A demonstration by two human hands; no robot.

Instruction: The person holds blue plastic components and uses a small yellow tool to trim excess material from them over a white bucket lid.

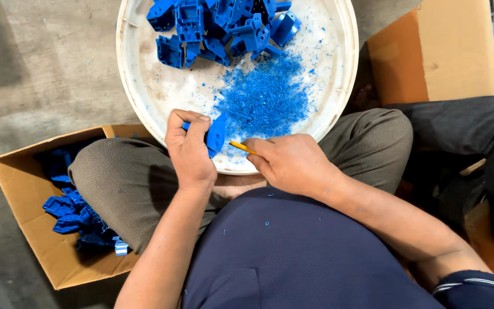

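Note:
My left hand (188,150) grips a blue plastic part (216,134) over the near rim of a round white tray (138,91). Just to its right, my right hand (293,163) holds a thin yellow-handled tool (241,147) whose tip points at the part. A heap of blue plastic shavings (267,97) lies in the tray's middle. Several more blue parts (218,26) are piled at the tray's far side.
A cardboard box (24,189) holding several blue parts (78,214) stands on the concrete floor by my left knee. A tall cardboard box (435,51) stands at the right. Another person's dark-trousered leg (475,123) lies beside my right knee.

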